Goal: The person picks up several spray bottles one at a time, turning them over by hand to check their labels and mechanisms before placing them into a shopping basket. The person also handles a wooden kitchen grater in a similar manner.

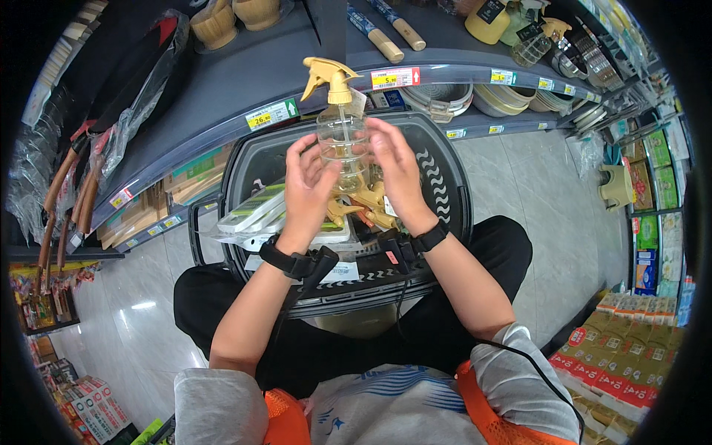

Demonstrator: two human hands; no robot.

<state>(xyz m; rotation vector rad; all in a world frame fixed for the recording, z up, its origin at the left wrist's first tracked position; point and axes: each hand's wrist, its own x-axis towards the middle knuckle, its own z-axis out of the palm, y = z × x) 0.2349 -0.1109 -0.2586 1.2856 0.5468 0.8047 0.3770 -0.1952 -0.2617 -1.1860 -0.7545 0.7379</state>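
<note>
Upright between my hands is a transparent plastic spray bottle (341,133) with a pale yellow trigger head. My left hand (307,181) grips its left side, the thumb in front and some fingers behind. On the other side, my right hand (396,169) has its fingers against the bottle. Below it sits a black plastic shopping basket (439,130). Inside are more yellow spray trigger heads (372,196), partly hidden by my hands, and several white-and-green packaged items (253,208) at the left.
A dark shelf (239,83) with price tags curves behind the basket, holding wooden mortars (214,25), wood-handled rolled items (386,44) and other spray bottles (531,47). Pans in plastic (139,72) jut out at left. Plastic bowls (503,100) fill the lower shelf. Boxed goods (617,356) stand at right.
</note>
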